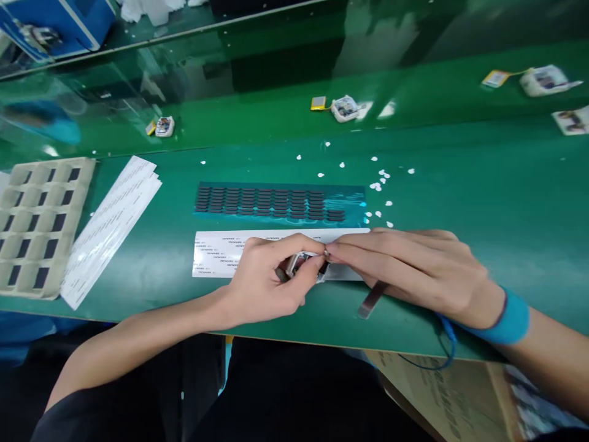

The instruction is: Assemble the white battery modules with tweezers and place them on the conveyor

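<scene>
The left hand (267, 279) is curled around a small device (301, 263) at the near edge of the green bench (483, 202), thumb and forefinger pressed onto its top and side. The device sits inside the curl of that hand, only its light upper face and a dark corner showing. The right hand (414, 267) lies flat and low, its fingertips drawn together to a point that meets the device from the right; a thin dark tool (370, 299) runs under the palm and juts out toward the bench edge. Whether the fingertips pinch some tiny part cannot be told. A blue wrist strap (510, 319) with a cord circles the right wrist.

Both hands rest over a white label strip (221, 252). Just beyond it lies a teal sheet of dark pads (276, 202), and small white scraps (380, 184) are scattered to its right. A moulded tray (37, 227) and more label sheets (110, 227) lie to the left. Other units (345, 108) sit on the far belt.
</scene>
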Motion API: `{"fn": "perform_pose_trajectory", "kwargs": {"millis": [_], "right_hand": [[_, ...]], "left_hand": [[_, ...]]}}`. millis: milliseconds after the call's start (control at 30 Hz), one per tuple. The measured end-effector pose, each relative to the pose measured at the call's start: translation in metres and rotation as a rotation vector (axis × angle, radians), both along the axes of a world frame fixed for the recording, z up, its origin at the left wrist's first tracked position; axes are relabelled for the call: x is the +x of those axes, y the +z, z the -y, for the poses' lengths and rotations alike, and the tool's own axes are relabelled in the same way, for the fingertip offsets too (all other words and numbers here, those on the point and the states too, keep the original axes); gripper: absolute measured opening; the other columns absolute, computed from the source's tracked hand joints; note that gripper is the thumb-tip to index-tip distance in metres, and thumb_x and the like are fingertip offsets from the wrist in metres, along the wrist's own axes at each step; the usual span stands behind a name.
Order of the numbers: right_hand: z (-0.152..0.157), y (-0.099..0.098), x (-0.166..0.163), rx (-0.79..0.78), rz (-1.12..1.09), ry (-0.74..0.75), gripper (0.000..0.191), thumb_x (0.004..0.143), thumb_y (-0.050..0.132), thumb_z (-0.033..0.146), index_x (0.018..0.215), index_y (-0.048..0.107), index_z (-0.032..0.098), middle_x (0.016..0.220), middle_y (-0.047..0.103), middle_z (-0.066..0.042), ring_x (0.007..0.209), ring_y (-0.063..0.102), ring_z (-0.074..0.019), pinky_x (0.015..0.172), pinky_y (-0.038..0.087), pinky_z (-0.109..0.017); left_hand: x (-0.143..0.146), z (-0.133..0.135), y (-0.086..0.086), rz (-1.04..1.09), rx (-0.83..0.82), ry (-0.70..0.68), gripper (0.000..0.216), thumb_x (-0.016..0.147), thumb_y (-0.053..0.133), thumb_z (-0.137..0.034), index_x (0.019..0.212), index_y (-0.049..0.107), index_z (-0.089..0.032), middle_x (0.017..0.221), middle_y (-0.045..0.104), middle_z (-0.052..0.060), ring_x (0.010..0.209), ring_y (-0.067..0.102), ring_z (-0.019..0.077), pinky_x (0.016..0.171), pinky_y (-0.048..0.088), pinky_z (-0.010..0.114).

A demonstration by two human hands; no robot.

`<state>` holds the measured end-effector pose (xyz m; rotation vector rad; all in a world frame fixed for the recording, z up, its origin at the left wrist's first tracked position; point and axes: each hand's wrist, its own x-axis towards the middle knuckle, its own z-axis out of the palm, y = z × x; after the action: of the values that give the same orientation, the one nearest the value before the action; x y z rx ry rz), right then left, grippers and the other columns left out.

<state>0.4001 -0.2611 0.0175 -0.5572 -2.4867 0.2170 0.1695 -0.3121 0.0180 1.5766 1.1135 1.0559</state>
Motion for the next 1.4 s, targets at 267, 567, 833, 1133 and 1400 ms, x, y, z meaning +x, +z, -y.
{"fn": "perform_pose_trajectory", "kwargs": {"millis": [267, 567, 833, 1133, 1400], "right_hand": [[-0.008, 0.005, -0.005, 0.289, 0.072, 0.077, 0.025, 0.110, 0.048, 0.011, 0.126, 0.065, 0.017, 0.107, 0.081, -0.006, 0.092, 0.079, -0.0175, 0.060, 0.059, -0.025], [-0.011, 0.002, -0.005, 0.234, 0.103, 0.135, 0.023, 0.113, 0.043, 0.011, 0.123, 0.064, 0.009, 0.109, 0.080, -0.007, 0.092, 0.078, -0.0152, 0.053, 0.053, -0.026], [-0.031, 0.006, 0.011, 0.259, 0.024, -0.078, 0.026, 0.105, 0.052, 0.004, 0.122, 0.068, 0.015, 0.097, 0.080, -0.004, 0.083, 0.076, -0.0141, 0.062, 0.053, -0.025], [-0.063, 0.006, 0.034, 0.040, 0.338, -0.476, 0.041, 0.099, 0.046, 0.007, 0.127, 0.076, 0.017, 0.126, 0.077, -0.009, 0.112, 0.076, -0.0308, 0.086, 0.064, -0.042], [-0.016, 0.008, -0.003, 0.299, 0.188, 0.027, 0.028, 0.107, 0.056, 0.008, 0.131, 0.068, 0.018, 0.125, 0.078, 0.000, 0.096, 0.077, -0.0131, 0.056, 0.053, -0.024]], "left_hand": [[-0.001, 0.000, 0.002, 0.076, -0.204, -0.046, 0.012, 0.095, 0.064, -0.020, 0.088, 0.074, -0.017, 0.047, 0.062, -0.005, 0.037, 0.065, 0.0133, 0.035, 0.042, 0.016], [-0.003, -0.001, 0.008, 0.008, -0.185, -0.046, 0.013, 0.095, 0.063, -0.018, 0.088, 0.074, -0.016, 0.053, 0.070, -0.001, 0.040, 0.070, 0.0147, 0.040, 0.048, 0.014], [-0.003, -0.002, 0.004, 0.078, -0.258, -0.018, 0.011, 0.097, 0.064, -0.023, 0.096, 0.071, -0.016, 0.047, 0.064, -0.006, 0.038, 0.068, 0.0143, 0.052, 0.062, 0.021], [-0.005, -0.003, 0.008, 0.063, -0.359, 0.015, 0.013, 0.099, 0.061, -0.027, 0.105, 0.066, -0.017, 0.049, 0.065, -0.005, 0.044, 0.069, 0.0146, 0.051, 0.053, 0.022], [-0.003, -0.004, 0.003, 0.089, -0.422, -0.011, 0.010, 0.096, 0.063, -0.023, 0.102, 0.055, -0.022, 0.052, 0.066, -0.007, 0.045, 0.069, 0.0153, 0.048, 0.053, 0.021]]}}
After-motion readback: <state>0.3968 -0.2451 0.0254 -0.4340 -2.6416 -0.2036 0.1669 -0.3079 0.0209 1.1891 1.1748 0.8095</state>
